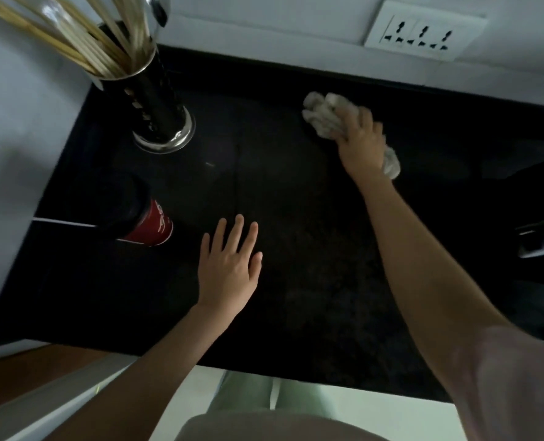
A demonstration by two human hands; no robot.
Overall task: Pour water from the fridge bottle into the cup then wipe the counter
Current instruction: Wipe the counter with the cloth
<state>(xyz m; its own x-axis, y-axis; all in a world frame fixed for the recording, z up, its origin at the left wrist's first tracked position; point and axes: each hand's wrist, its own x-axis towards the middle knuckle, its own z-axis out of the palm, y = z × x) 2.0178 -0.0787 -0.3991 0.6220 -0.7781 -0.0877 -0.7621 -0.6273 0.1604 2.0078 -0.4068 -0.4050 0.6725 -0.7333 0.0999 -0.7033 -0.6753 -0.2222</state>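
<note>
My right hand (363, 142) grips a crumpled grey cloth (324, 114) and presses it onto the black counter (296, 281) near the back wall. The cloth bulges out ahead of my fingers, and a corner of it shows behind my wrist. My left hand (229, 265) lies flat on the counter with straight fingers, holding nothing. A red cup (146, 218) with a dark inside stands just left of that hand. No bottle is in view.
A shiny metal holder (156, 103) full of wooden sticks stands at the back left. A white wall socket (423, 30) sits above the counter's back edge. Dark objects (537, 237) occupy the right side. The counter's front edge runs along the bottom.
</note>
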